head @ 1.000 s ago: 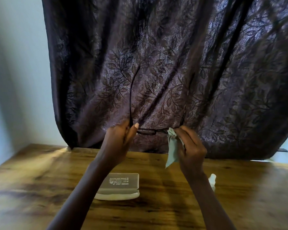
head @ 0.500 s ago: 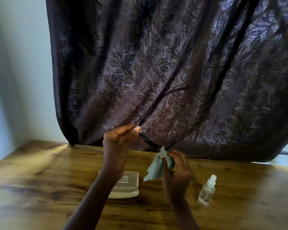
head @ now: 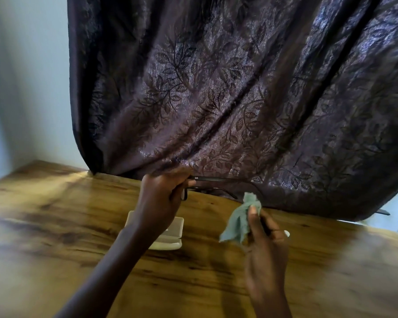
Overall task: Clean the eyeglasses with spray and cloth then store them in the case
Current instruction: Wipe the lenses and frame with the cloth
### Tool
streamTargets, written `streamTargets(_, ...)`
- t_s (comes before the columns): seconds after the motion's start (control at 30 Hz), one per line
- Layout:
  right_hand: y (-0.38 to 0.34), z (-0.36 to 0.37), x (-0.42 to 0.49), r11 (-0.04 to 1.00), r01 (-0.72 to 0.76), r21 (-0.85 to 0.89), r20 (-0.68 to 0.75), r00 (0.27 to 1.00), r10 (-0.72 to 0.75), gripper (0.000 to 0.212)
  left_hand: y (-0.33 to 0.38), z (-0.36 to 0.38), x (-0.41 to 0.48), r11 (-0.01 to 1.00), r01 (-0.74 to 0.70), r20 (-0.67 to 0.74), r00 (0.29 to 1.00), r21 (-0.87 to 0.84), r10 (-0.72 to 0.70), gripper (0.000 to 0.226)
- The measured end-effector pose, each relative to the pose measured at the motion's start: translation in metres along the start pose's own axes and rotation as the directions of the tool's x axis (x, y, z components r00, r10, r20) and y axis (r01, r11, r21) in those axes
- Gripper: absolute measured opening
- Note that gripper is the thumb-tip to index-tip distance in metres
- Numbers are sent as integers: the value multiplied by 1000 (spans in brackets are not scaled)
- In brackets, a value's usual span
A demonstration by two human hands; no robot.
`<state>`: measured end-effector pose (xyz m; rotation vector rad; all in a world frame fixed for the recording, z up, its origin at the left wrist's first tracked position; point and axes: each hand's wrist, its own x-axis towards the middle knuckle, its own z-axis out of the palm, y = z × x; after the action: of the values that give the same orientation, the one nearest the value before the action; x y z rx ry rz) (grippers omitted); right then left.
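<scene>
Left hand [head: 161, 198] fingers closed around the glasses [head: 213, 179], arms extending rightward; right hand [head: 265, 244] fingers pinching the cloth [head: 238, 222], case [head: 174, 235] beneath.

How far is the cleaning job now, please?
Wiping looks finished or paused: the cloth, in the right hand, is apart from the glasses. Whether spray was used cannot be told; the bottle is mostly hidden behind that hand. In hand: the left hand holds the glasses, arms unfolded. Left: fold them, open the shut case on the table, and store them.
</scene>
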<state>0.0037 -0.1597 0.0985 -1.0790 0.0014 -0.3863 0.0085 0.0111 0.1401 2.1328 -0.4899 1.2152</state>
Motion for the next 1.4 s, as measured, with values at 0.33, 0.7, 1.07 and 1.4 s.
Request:
streamTargets(0.33,-15,46,-15,106,777,-620,615,566,-550,37,13,6,-7,997,-67,112,991,-37,71,14)
streamTargets(0.7,-28,-6,18,-61,550,-833,507,714,-484,34,6,0,-15,999,-43,-45,998,-16,43,11)
streamTargets(1.07,-9,56,1,-15,695,-719,587,596,-548,37,11,6,-2,992,-108,26,994,-58,110,16)
streamTargets(1.4,-34,2,27,-77,564,-822,501,652,-568,32,8,-8,-4,992,-104,-103,990,-69,97,9)
